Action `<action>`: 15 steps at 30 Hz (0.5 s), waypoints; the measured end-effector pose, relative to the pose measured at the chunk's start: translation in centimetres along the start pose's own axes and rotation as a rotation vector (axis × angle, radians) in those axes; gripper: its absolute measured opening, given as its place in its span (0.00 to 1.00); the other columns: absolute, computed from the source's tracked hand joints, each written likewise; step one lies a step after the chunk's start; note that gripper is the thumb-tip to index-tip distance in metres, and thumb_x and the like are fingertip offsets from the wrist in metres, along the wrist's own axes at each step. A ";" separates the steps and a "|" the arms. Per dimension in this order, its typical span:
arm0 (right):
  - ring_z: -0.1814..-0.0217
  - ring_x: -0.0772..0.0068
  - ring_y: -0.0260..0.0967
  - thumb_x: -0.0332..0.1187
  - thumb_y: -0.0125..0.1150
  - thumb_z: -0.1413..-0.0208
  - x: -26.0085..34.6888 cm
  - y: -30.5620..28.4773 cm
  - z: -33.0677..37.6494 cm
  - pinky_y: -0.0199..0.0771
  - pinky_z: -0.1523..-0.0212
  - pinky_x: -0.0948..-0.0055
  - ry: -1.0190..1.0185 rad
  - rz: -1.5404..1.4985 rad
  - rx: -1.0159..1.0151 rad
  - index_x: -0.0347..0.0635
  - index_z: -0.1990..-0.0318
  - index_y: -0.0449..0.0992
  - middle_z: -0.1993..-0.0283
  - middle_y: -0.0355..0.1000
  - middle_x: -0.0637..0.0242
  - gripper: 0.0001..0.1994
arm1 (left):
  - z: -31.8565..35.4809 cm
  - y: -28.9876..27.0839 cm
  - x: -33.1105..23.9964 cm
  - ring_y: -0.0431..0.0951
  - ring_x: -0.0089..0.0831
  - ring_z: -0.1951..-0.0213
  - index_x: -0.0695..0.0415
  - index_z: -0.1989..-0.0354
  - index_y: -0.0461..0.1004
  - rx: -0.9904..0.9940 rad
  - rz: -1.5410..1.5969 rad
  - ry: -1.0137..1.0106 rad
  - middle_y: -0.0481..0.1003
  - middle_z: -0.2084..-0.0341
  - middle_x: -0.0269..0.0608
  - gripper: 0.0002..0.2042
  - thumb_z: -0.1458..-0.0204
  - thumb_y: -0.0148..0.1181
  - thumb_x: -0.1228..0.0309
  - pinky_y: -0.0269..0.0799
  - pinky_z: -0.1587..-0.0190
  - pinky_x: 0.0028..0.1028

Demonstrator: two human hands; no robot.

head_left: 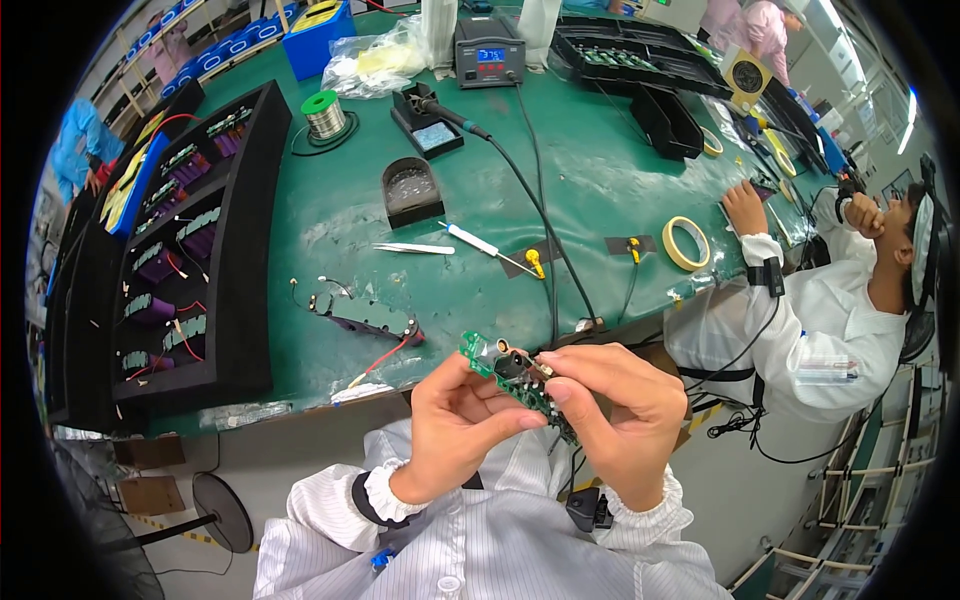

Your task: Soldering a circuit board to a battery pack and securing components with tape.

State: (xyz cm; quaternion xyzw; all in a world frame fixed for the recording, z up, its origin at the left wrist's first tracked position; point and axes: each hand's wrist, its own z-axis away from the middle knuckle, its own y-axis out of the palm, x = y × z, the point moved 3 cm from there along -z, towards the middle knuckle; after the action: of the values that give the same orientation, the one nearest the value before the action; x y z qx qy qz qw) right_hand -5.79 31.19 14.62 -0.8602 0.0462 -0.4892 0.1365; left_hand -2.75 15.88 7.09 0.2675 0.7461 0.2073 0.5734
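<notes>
A green circuit board (482, 356) with black and metallic parts is held up in front of me, just past the bench's front edge. My left hand (455, 418) grips it from the left, thumb along its lower side. On the other side my right hand (618, 408) pinches its right part between thumb and fingers; a small light-coloured piece shows at those fingertips. Beyond the left hand, a purple battery pack (365, 322) with a board strip and a red wire lies on the bench. White tweezers (413, 248) and a white-handled screwdriver (470, 238) rest farther back.
A black foam tray (262, 240) of battery packs fills the left. Behind stand a soldering station (490, 55), an iron in its holder (428, 125), a solder spool (324, 115) and a black scoop-shaped box (411, 190). Tape roll (686, 243) and a seated co-worker (840, 310) are right.
</notes>
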 end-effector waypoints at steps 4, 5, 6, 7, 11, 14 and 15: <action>0.68 0.69 0.78 0.18 0.72 0.51 -0.2 -0.1 0.1 0.77 0.67 0.75 0.007 0.007 -0.006 0.32 0.60 0.85 0.62 0.83 0.57 0.10 | 0.0 0.1 0.1 0.81 0.37 0.47 0.70 0.43 0.69 -0.014 0.001 -0.014 0.76 0.47 0.52 0.24 0.50 0.67 0.91 0.85 0.48 0.35; 0.68 0.69 0.78 0.18 0.72 0.51 -0.2 -0.1 0.1 0.77 0.67 0.75 0.006 0.005 -0.005 0.32 0.60 0.85 0.62 0.83 0.57 0.10 | 0.0 0.1 0.1 0.81 0.37 0.47 0.70 0.43 0.69 -0.016 0.000 -0.013 0.76 0.47 0.52 0.24 0.50 0.67 0.91 0.85 0.48 0.35; 0.67 0.69 0.78 0.18 0.72 0.51 -0.2 -0.1 0.1 0.77 0.67 0.75 0.006 0.008 -0.007 0.32 0.60 0.85 0.62 0.83 0.57 0.09 | 0.0 0.1 0.1 0.80 0.37 0.47 0.70 0.43 0.69 -0.014 -0.002 -0.016 0.76 0.47 0.52 0.24 0.50 0.67 0.91 0.85 0.47 0.35; 0.67 0.68 0.78 0.18 0.72 0.51 -0.2 -0.1 0.1 0.77 0.67 0.75 0.005 0.012 -0.010 0.32 0.61 0.85 0.62 0.83 0.56 0.09 | 0.1 0.1 0.2 0.80 0.37 0.47 0.70 0.43 0.69 -0.011 -0.004 -0.020 0.76 0.47 0.52 0.24 0.50 0.67 0.91 0.84 0.47 0.35; 0.67 0.68 0.78 0.18 0.72 0.52 -0.2 -0.2 0.1 0.77 0.66 0.74 0.016 0.007 -0.014 0.32 0.61 0.85 0.62 0.83 0.56 0.09 | 0.0 0.1 0.2 0.80 0.37 0.46 0.70 0.43 0.69 -0.017 -0.001 -0.022 0.76 0.47 0.51 0.24 0.49 0.67 0.91 0.84 0.46 0.35; 0.66 0.67 0.79 0.18 0.72 0.52 -0.2 -0.3 0.0 0.78 0.66 0.74 0.000 0.017 -0.007 0.32 0.61 0.85 0.62 0.84 0.56 0.09 | -0.1 0.2 0.2 0.80 0.38 0.45 0.70 0.43 0.69 -0.003 0.006 -0.032 0.76 0.47 0.51 0.24 0.49 0.67 0.91 0.84 0.46 0.36; 0.66 0.67 0.79 0.18 0.72 0.52 -0.4 -0.3 0.1 0.78 0.66 0.74 0.016 0.011 -0.018 0.32 0.61 0.85 0.62 0.84 0.56 0.09 | -0.1 0.3 0.2 0.80 0.37 0.45 0.70 0.43 0.69 -0.013 0.009 -0.026 0.76 0.47 0.51 0.24 0.49 0.67 0.91 0.84 0.46 0.36</action>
State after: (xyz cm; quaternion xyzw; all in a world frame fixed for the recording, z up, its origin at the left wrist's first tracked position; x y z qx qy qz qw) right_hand -5.87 31.60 14.33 -0.8573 0.0566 -0.4947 0.1310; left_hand -2.83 16.27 7.15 0.2696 0.7362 0.2111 0.5838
